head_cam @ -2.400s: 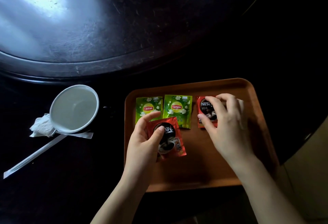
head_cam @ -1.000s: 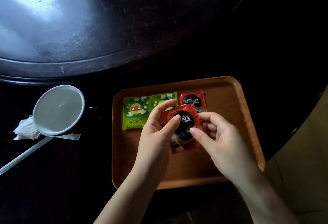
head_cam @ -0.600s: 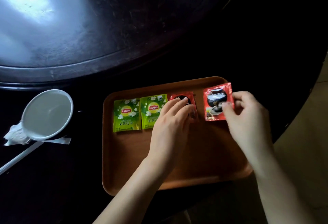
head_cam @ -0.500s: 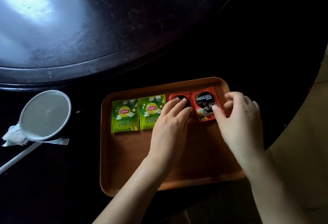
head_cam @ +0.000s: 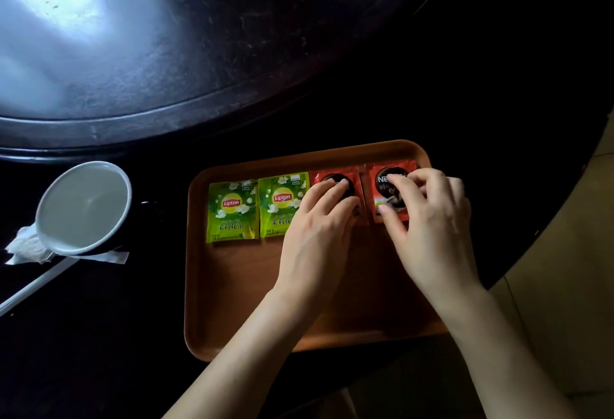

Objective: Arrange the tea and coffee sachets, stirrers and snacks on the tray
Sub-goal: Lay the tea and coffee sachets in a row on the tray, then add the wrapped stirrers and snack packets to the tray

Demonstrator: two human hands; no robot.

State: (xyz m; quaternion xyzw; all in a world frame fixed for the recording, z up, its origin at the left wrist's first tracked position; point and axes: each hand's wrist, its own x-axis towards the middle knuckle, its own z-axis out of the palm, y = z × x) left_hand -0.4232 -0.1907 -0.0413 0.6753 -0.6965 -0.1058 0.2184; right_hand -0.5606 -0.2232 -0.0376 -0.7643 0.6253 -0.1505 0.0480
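A brown wooden tray (head_cam: 212, 299) lies on the dark table in front of me. Along its far side, from the left, lie two green Lipton tea sachets (head_cam: 232, 211) (head_cam: 280, 201) and two red Nescafé coffee sachets in a row. My left hand (head_cam: 315, 229) rests with its fingers flat on the left red sachet (head_cam: 355, 179) and covers most of it. My right hand (head_cam: 428, 219) pinches the right red sachet (head_cam: 378, 192) between thumb and fingertips as it lies on the tray near the far right corner.
A white cup (head_cam: 83, 206) stands left of the tray, with a crumpled tissue (head_cam: 26, 247) and a long white wrapped stirrer (head_cam: 36, 285) beside it. A big dark round turntable (head_cam: 166, 53) fills the back. The table's edge curves along the right, above a pale floor (head_cam: 564, 285).
My left hand passed the second red sachet to my right hand. The right hand carried it right and laid it next to the first one. My left hand settled on the first red sachet.
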